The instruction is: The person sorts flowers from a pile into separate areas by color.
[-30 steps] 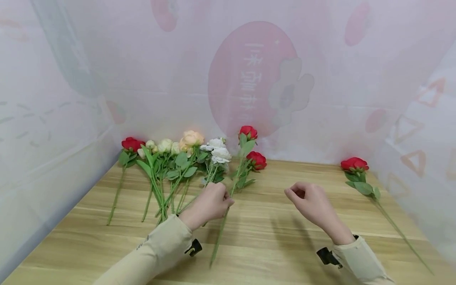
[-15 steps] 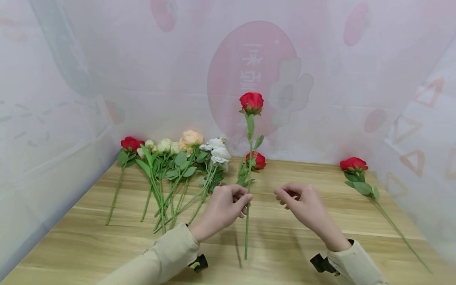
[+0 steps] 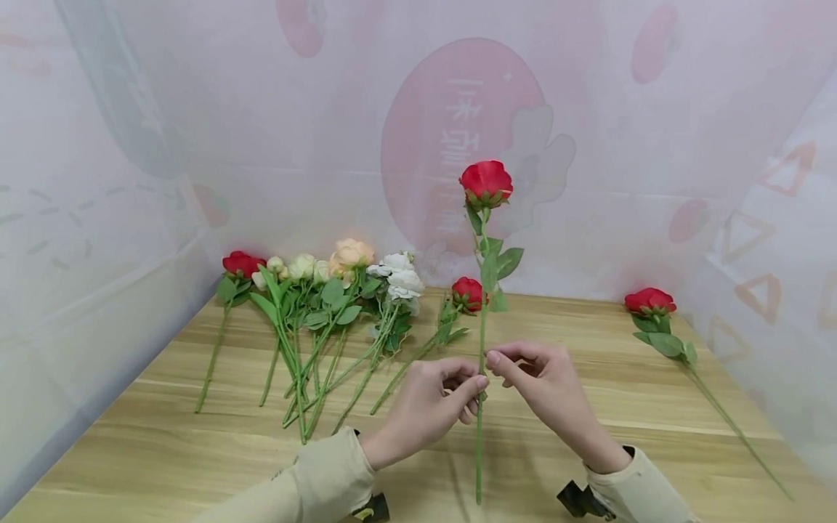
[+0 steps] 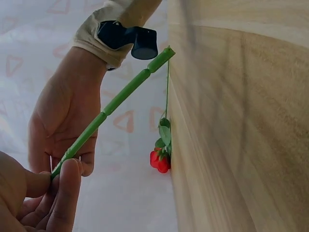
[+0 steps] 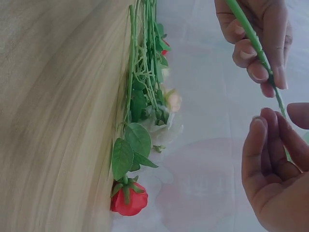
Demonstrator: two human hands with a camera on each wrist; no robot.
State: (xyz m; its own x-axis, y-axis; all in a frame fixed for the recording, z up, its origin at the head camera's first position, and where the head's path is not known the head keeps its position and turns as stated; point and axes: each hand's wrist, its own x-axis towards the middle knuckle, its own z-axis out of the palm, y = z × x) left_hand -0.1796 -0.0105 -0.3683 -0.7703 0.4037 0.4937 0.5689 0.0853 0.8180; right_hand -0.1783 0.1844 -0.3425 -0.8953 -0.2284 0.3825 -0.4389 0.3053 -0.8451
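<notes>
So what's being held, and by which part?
The left grip pinches an upright, round red flower by its slim green stem, below the leaves. The right grip is at the stem just above; whether it holds on can't be told.

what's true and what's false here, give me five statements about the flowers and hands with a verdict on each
1. The left hand pinches the green stem of a red rose. True.
2. The held rose hangs upside down. False: it is upright, above the hands at its flower end.
3. The right hand has its fingertips close to that stem. True.
4. In the head view, the peach flower lies left of the white flowers. True.
5. Only one other red rose is in view. False: three more lie on the wooden table.
</notes>
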